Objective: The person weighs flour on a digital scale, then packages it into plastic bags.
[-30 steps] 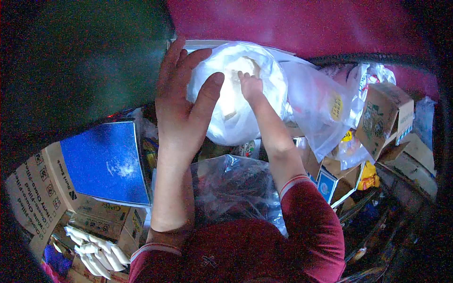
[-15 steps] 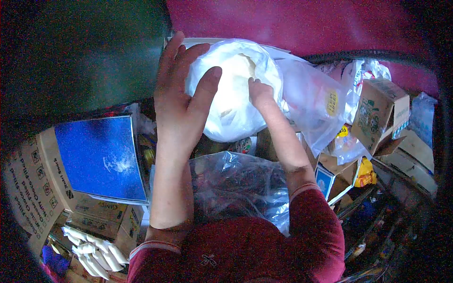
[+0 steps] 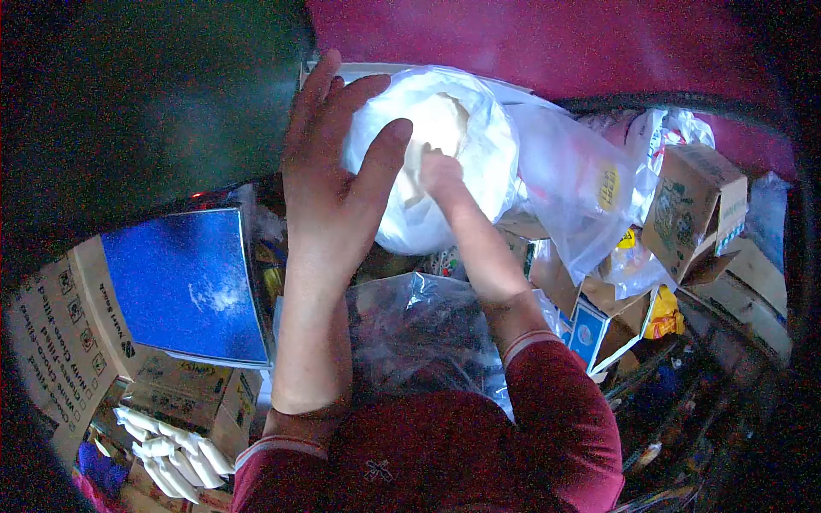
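A white plastic-lined round bag [image 3: 492, 184] stands open in the upper middle, brightly lit, with pale contents inside. My left hand [image 3: 342, 167] is at its left side, fingers spread and thumb apart, with nothing in it. My right hand [image 3: 440, 173] reaches over the bag's opening from the lower right. Its fingers are closed round something pale and glary that I cannot make out. Clear plastic sheeting [image 3: 419, 329] lies below the bag, between my forearms.
A blue panel [image 3: 184, 286] and printed cardboard [image 3: 64, 342] are at the left, above several white wrapped sticks [image 3: 175, 453]. At the right are a translucent bag [image 3: 573, 179], an open carton [image 3: 684, 201] and a yellow packet [image 3: 664, 314].
My right hand has moved left and slightly down over the bag's opening. My left hand remains spread beside the bag, shifted very slightly.
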{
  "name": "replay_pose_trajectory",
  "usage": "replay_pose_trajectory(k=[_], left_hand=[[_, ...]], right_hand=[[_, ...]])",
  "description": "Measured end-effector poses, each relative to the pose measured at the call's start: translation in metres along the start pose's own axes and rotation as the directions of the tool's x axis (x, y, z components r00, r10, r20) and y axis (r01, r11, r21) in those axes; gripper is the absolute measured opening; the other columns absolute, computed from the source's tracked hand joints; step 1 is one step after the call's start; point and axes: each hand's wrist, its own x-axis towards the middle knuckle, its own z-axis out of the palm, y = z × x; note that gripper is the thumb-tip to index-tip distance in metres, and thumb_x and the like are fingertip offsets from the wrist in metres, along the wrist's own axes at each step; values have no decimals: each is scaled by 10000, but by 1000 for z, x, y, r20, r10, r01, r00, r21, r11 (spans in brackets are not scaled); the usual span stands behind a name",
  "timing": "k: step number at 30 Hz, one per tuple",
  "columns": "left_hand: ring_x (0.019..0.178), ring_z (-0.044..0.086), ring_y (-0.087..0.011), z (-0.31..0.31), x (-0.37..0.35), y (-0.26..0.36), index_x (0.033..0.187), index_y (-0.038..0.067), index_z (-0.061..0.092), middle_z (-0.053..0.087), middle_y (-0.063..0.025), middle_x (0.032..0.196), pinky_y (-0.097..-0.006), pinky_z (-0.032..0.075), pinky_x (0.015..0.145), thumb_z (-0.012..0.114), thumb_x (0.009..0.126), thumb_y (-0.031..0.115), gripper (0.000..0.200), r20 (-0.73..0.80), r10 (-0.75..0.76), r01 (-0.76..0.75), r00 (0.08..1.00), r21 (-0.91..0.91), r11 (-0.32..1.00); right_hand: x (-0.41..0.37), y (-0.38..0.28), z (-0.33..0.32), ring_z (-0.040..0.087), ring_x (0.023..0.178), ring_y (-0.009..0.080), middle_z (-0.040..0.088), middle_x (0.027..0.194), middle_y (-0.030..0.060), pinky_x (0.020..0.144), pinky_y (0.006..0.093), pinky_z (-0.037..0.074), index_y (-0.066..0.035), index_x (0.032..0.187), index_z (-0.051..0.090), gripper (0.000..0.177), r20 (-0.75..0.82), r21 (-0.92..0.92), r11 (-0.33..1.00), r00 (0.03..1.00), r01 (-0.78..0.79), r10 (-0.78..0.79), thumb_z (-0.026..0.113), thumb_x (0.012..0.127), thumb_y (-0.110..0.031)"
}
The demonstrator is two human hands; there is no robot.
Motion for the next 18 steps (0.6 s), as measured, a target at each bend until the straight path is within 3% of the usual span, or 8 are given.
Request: replay_pose_trajectory(k=[5, 10, 14, 17, 18], left_hand=[[1150, 475, -330, -3, -2, -2, 1065, 43, 612, 459, -211, 1279, -394, 358, 975, 667, 764, 174, 332, -14, -33, 31, 999, -89, 996], [1138, 481, -331, -4, -1, -2, 1053, 41, 617, 475, -200, 1266, -390, 362, 969, 669, 760, 191, 334, -14, 28, -28, 1000, -6, 1000], [1130, 486, -332, -6, -1, -6, 1052, 43, 620, 480, -194, 1263, -392, 365, 964, 670, 759, 201, 337, -27, -7, 6, 1000, -50, 999], [1127, 488, -332, -9, 0, -5, 1052, 45, 620, 479, -195, 1263, -394, 368, 963, 670, 760, 208, 338, -25, 1, -3, 1000, -50, 999], [1126, 489, -331, -9, 0, -5, 1052, 46, 620, 478, -195, 1264, -395, 369, 962, 670, 760, 211, 339, -22, 9, -10, 1000, -43, 999]], right_hand=[[-20, 46, -48, 571, 1059, 313, 567, 1164, 154, 868, 418, 477, -21, 1274, 433, 419, 172, -136, 969, 958, -207, 229, 437, 871, -136], [-53, 88, -69, 578, 1037, 324, 568, 1135, 197, 856, 416, 478, 17, 1245, 414, 421, 166, -261, 949, 961, -175, 222, 417, 841, -103], [-81, 79, -84, 588, 1017, 326, 563, 1141, 208, 849, 413, 481, 26, 1238, 414, 426, 201, -359, 921, 951, -152, 235, 418, 830, -97], [-76, 97, -74, 588, 1014, 324, 563, 1136, 202, 851, 414, 478, 9, 1249, 413, 436, 246, -361, 913, 925, -192, 291, 428, 828, -103], [-75, 93, -77, 591, 1006, 321, 565, 1131, 196, 845, 412, 481, -3, 1257, 406, 443, 196, -343, 919, 941, -197, 275, 432, 828, -107]])
